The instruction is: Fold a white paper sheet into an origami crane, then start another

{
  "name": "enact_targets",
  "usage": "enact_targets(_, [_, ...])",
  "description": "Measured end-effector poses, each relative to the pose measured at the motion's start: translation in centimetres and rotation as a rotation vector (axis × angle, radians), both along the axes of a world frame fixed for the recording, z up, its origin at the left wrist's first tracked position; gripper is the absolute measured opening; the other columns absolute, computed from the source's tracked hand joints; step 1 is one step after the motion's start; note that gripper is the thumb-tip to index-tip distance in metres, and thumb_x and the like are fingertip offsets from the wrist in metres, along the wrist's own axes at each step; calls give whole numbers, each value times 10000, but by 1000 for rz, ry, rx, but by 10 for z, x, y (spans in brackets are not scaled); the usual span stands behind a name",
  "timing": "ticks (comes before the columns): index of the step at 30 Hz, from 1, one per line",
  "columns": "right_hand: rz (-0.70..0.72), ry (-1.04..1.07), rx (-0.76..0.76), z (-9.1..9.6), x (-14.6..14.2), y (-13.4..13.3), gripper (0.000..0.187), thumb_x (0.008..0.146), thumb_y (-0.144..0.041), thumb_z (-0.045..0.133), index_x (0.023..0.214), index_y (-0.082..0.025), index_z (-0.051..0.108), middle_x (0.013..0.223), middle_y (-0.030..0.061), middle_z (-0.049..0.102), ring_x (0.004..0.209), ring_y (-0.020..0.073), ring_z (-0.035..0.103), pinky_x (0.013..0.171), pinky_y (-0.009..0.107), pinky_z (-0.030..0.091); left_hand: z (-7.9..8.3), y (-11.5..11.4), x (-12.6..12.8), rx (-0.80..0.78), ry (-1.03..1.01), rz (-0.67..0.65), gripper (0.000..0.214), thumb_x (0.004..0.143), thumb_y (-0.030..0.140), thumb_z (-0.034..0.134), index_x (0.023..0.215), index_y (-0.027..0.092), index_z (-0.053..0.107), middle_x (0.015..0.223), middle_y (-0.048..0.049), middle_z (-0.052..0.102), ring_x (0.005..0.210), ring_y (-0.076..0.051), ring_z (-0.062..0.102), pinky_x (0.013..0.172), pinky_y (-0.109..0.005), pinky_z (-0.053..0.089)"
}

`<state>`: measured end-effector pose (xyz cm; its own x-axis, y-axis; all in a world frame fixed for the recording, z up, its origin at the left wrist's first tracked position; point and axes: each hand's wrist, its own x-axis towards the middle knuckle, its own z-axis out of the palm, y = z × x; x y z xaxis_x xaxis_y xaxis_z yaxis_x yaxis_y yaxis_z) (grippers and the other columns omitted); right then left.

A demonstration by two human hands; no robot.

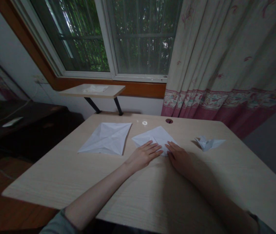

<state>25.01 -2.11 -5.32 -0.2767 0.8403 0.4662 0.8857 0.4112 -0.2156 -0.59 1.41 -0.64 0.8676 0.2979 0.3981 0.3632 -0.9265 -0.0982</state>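
A partly folded sheet of white paper (159, 133) lies on the desk in front of me, one corner pointing away. My left hand (144, 154) rests flat on its near left part, fingers stretched out. On its near right part lies my right hand (179, 156), fingers also extended and pressed down on the paper. The fingertips of both hands come close together near the middle, and they hide the paper's near edge. To the left is a creased, unfolded white sheet (106, 138). A folded paper bird (209, 143) sits to the right.
The light wood desk (79, 182) has a cable hole (169, 121) and a small white ring (144, 123) near its back edge. A raised shelf (72, 92) at the back left carries white paper (95, 88). Behind hang curtains (201, 58) beside a window.
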Motion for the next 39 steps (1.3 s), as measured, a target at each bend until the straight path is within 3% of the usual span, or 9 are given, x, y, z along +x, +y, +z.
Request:
enact_targets(5, [-25, -100, 38, 10, -1, -7, 385, 992, -226, 427, 1289, -173, 665, 1303, 151, 698, 1201, 276, 662, 1027, 486, 524, 4, 0, 0, 66, 17, 55, 402, 1026, 139, 501, 1422, 207, 519, 1427, -46, 619, 1301, -221, 558, 1171, -439, 357])
enact_targets(12, [-21, -164, 146, 18, -3, -13, 260, 986, -210, 498, 1121, -171, 717, 1093, 121, 774, 986, 266, 710, 1002, 479, 502, 11, -4, -2, 130, 59, 205, 373, 1030, 203, 561, 1397, 268, 543, 1388, -23, 641, 1178, -212, 573, 982, -366, 401])
enact_targets(23, [78, -213, 23, 38, -15, -27, 259, 931, -120, 508, 953, -244, 734, 890, 98, 768, 895, 264, 687, 975, 485, 490, 7, -2, -2, 80, 42, 252, 332, 1010, 180, 568, 1330, 256, 610, 1355, -61, 653, 1051, -233, 610, 851, -353, 447])
enact_targets(28, [97, -160, 44, 30, -13, -20, 288, 938, -142, 480, 1078, -212, 722, 1075, 122, 752, 1027, 272, 680, 948, 474, 540, 5, -4, -2, -21, 6, 242, 368, 969, 160, 579, 1328, 229, 614, 1388, -89, 626, 1050, -241, 648, 873, -380, 523])
enact_targets(33, [143, -28, 54, 10, -4, -12, 404, 955, -179, 463, 1321, -202, 631, 1357, 131, 660, 1289, 264, 593, 1066, 512, 505, 5, -5, 0, -44, -47, 236, 315, 974, 208, 563, 1277, 224, 647, 1396, -82, 627, 1029, -238, 690, 881, -400, 575])
enact_targets(39, [145, -101, -7, 12, -5, -17, 358, 972, -229, 515, 1295, -191, 665, 1334, 138, 682, 1269, 288, 624, 1027, 476, 537, 7, -5, -1, -40, -78, 260, 222, 1005, 231, 536, 1169, 232, 685, 1404, -51, 629, 932, -197, 723, 809, -343, 593])
